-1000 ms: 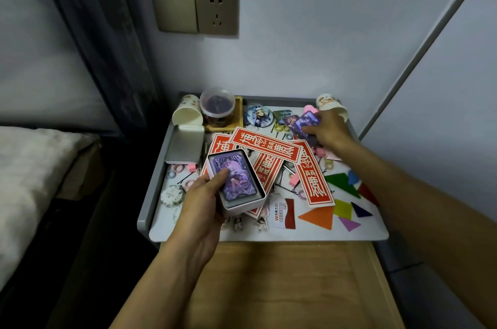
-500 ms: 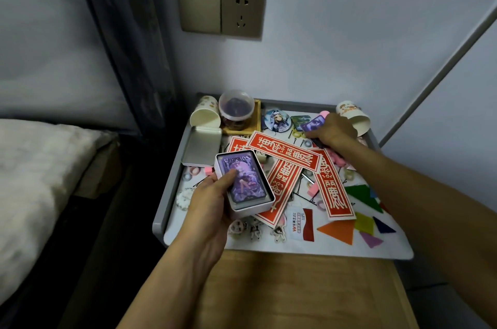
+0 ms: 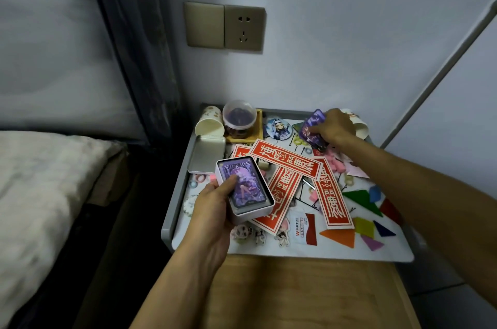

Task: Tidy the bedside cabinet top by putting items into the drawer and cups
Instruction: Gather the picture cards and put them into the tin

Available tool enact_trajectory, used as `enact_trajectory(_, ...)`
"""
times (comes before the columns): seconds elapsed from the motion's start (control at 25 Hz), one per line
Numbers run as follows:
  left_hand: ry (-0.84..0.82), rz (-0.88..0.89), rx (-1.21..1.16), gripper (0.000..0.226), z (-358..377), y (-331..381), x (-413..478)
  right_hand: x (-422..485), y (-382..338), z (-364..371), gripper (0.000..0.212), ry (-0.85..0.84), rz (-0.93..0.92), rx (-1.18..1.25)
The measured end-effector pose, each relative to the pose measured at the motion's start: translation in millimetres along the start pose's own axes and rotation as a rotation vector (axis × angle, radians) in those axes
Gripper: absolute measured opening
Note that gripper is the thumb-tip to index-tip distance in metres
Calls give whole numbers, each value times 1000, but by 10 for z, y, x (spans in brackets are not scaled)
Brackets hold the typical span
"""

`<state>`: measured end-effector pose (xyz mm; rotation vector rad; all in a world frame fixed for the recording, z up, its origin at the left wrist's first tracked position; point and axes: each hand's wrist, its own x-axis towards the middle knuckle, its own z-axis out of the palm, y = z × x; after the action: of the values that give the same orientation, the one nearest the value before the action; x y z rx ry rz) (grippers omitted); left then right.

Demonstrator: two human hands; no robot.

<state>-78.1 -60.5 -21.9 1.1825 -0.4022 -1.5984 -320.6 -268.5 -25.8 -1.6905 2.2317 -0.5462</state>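
The open white tin (image 3: 251, 217), holding a purple card stack (image 3: 247, 189), is tilted left of the red strips (image 3: 286, 160); loose purple cards (image 3: 312, 127) are raised behind them.

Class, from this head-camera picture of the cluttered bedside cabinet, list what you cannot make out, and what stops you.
Head view only:
- Right cup: mostly behind the right hand.
- Cards in that hand: number unclear, the hand covers them.
- Tin in the left hand: contents under the top card hidden.
- Jar contents: dark, blurred.
- Label print: too small.
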Motion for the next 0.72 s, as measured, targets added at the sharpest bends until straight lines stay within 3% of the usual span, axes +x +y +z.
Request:
enact_trajectory(0.16, -30, 10, 16, 28, 29, -31, -38, -301, -209, -318, 19, 83, -93, 82)
enact_trajectory(0.24, -44, 9, 30, 27, 62, -67, -70, -726, -297, -523, 14, 81, -153, 259)
enact_trajectory(0.4, -70, 13, 95, 27, 140, -221, -162, -1850, -136, -669, 10, -213, -63, 798)
enact_trajectory(0.48, -117, 8, 120, 28, 195, -336, -243, -2239, 52, -585, 10, -313, 26, 859)
enact_trajectory(0.72, -213, -10, 129, 31, 354, -625, -337, -2384, 221, -343, 5, -282, 79, 909)
